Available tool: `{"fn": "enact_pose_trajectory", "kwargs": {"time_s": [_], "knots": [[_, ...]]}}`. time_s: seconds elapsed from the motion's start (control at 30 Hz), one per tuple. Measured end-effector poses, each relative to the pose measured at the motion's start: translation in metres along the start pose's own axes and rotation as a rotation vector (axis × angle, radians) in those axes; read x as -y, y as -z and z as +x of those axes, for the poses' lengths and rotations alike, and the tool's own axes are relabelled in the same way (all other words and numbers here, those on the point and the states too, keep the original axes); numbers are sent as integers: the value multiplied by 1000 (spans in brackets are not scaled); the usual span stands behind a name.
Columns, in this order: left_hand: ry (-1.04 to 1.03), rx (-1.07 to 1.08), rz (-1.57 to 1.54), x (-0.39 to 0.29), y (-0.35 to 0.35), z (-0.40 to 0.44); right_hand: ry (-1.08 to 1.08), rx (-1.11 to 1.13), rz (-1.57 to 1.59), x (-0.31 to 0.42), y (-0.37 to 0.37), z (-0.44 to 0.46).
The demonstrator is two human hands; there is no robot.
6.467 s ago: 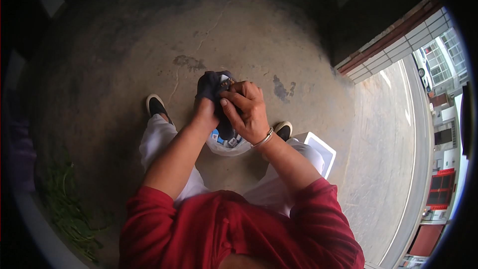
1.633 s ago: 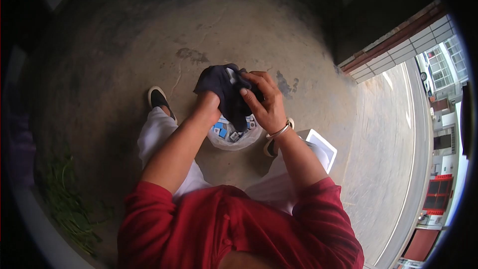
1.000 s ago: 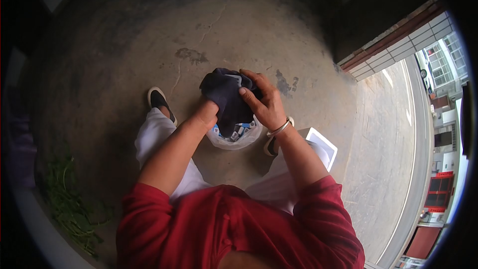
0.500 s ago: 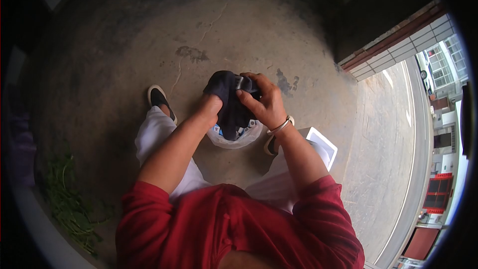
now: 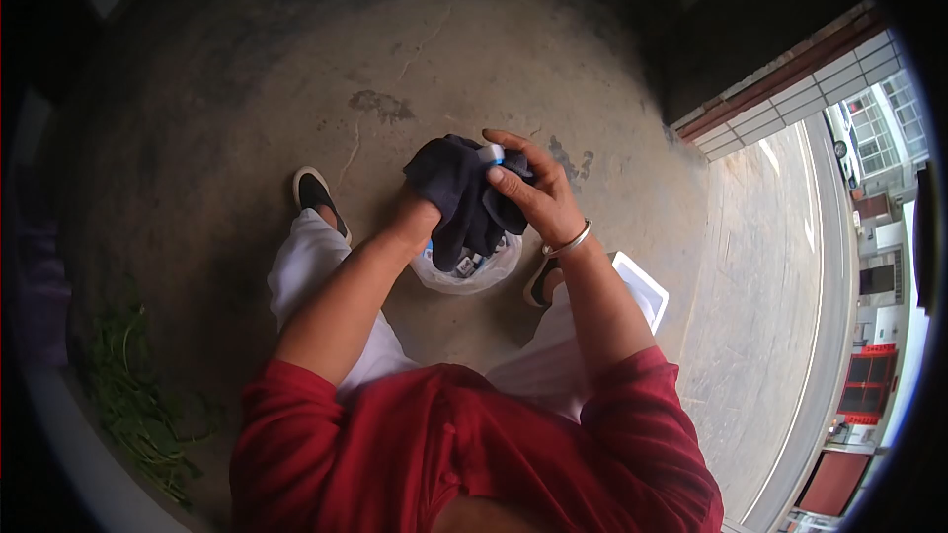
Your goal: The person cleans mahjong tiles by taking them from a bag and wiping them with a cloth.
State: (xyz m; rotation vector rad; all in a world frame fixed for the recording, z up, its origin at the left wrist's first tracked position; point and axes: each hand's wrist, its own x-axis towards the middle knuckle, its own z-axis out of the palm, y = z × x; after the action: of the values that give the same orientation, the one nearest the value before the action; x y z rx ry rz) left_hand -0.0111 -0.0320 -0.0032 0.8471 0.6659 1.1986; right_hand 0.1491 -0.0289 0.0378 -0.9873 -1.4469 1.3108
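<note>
A dark cloth (image 5: pixel 462 192) hangs in folds over the fingers of my left hand (image 5: pixel 415 215), which grips it from the left. The fingers themselves are hidden under the fabric. On the other side, my right hand (image 5: pixel 538 192) pinches a small white-and-blue block (image 5: pixel 493 154) between thumb and fingers, against the cloth. A bracelet circles the right wrist. Just below both hands stands a whitish translucent plastic bag or lined container (image 5: pixel 464 284). Inside are several small white, blue and dark pieces (image 5: pixel 468 263), partly covered by the hanging cloth.
Concrete floor (image 5: pixel 395 59) surrounds my feet. A white box-like object (image 5: pixel 642 288) stands beside my right leg. Green leafy stalks (image 5: pixel 133 395) lie at the lower left. To the right, a tiled wall edge (image 5: pixel 790 89) borders an opening onto a road (image 5: pixel 780 237).
My right hand has shifted slightly right and turned. The piece between its fingers now shows a white and blue face. The cloth is bunched higher and further right.
</note>
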Motion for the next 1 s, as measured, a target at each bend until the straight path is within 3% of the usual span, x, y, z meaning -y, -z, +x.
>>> {"fn": "enact_pose_trajectory", "kwargs": {"time_s": [0.1, 0.33, 0.43, 0.53, 0.63, 0.73, 0.93, 1.0], "knots": [[49, 14, -107, 5, 7, 0, -32, 111, -73, -3, 11, 0], [110, 88, -297, 5, 5, -2, -104, 76, 66, 4, 14, -2], [157, 46, -144, 4, 5, -3, 1, 87, -299, -1, 16, -3], [96, -22, 73, 15, 9, -2, 241, 96, -579, -5, 13, -3], [73, -30, 111, 19, 9, -1, 283, 95, -655, -8, 12, -3], [177, -46, -57, 10, 4, 0, 29, 77, -294, -8, 13, -4], [158, 85, -243, 4, 1, -2, -140, 36, -3, 5, 15, -4], [90, 104, -154, -2, -3, -4, -163, 19, 20, 3, 14, -4]]}}
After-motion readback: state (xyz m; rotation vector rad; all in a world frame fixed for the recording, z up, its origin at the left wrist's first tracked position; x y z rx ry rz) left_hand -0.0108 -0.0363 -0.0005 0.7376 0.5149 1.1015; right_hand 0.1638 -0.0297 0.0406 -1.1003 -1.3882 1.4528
